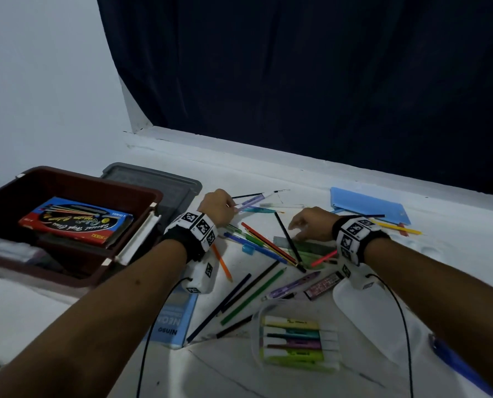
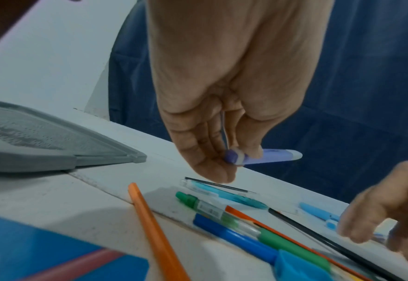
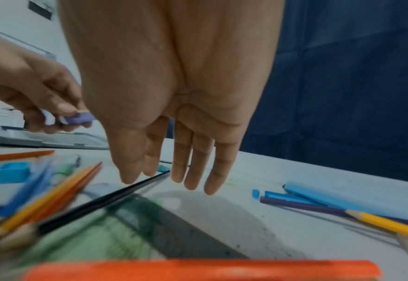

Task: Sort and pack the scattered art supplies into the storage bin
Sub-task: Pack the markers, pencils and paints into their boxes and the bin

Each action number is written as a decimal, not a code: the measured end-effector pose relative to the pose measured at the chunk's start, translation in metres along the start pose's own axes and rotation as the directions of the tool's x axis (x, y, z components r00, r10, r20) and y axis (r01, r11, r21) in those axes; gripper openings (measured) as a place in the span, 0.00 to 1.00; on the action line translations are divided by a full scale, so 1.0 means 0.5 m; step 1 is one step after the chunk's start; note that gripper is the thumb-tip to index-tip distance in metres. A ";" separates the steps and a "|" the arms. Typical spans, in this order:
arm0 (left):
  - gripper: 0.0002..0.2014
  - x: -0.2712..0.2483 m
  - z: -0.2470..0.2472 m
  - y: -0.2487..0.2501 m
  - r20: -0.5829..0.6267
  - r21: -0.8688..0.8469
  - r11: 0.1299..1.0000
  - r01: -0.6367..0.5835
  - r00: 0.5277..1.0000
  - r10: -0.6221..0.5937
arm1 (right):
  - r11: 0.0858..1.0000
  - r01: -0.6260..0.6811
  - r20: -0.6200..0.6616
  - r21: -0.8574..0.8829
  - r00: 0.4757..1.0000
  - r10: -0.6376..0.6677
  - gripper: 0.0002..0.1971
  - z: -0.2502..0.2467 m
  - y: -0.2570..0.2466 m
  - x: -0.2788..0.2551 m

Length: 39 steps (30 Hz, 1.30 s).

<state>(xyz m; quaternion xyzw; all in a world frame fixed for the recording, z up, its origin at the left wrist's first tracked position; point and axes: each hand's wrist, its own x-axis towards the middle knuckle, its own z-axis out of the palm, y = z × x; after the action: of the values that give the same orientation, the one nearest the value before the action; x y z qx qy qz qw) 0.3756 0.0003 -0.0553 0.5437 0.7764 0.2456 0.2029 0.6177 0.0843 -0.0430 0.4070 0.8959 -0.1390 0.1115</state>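
Observation:
My left hand (image 1: 217, 206) (image 2: 224, 152) pinches a lilac pen (image 1: 251, 201) (image 2: 265, 156) between thumb and fingers, lifted a little off the white table. A thin black-handled brush (image 1: 256, 194) also sticks out of that grip. My right hand (image 1: 311, 224) (image 3: 174, 171) hovers open, fingers straight and pointing down, just above a black pencil (image 1: 288, 239) (image 3: 107, 201) and a green ruler (image 1: 311, 249) (image 3: 116, 233). Coloured pencils and pens (image 1: 256, 242) lie scattered between the hands. The brown storage bin (image 1: 75, 179) stands at the left with a pencil box (image 1: 75, 219) inside.
A grey lid (image 1: 164, 182) (image 2: 42, 144) lies behind the bin. A blue case (image 1: 368, 205) and a yellow pencil (image 1: 397, 228) (image 3: 385, 222) sit at the right. A pack of highlighters (image 1: 297, 343) and a blue booklet (image 1: 176, 320) lie near the front edge. A dark curtain hangs behind.

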 end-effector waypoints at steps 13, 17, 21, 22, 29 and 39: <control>0.07 -0.052 0.096 0.106 0.329 0.049 0.901 -0.432 0.858 0.394 | 0.974 -0.221 0.084 -0.059 0.971 0.225 0.24 0.100 0.101 -0.237; 0.08 -0.036 0.128 0.160 0.344 0.035 0.868 -0.495 0.822 0.454 | 0.970 -0.242 0.081 0.030 0.968 0.239 0.27 0.120 0.131 -0.291; 0.07 -0.009 0.167 0.214 0.374 -0.002 0.856 -0.517 0.794 0.480 | 0.946 -0.282 -0.078 0.162 0.952 0.297 0.16 0.114 0.166 -0.314; 0.07 -0.004 0.177 0.227 0.390 -0.002 0.849 -0.528 0.781 0.487 | 0.937 -0.310 -0.119 0.160 0.936 0.330 0.15 0.111 0.180 -0.315; 0.10 0.025 0.235 0.304 0.521 0.011 0.777 -0.629 0.667 0.533 | 0.834 -0.546 -0.093 0.079 0.829 0.552 0.10 0.081 0.256 -0.288; 0.10 0.045 0.242 0.280 0.500 -0.016 0.825 -0.564 0.711 0.495 | 0.789 -0.614 -0.118 0.016 0.782 0.612 0.19 0.082 0.261 -0.195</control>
<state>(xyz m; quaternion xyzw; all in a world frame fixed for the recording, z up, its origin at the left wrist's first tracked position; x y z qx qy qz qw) 0.5430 0.0812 -0.0686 0.7997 0.5264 0.0954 0.2725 0.7832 0.0844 -0.0717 0.6819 0.7216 -0.0608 0.1028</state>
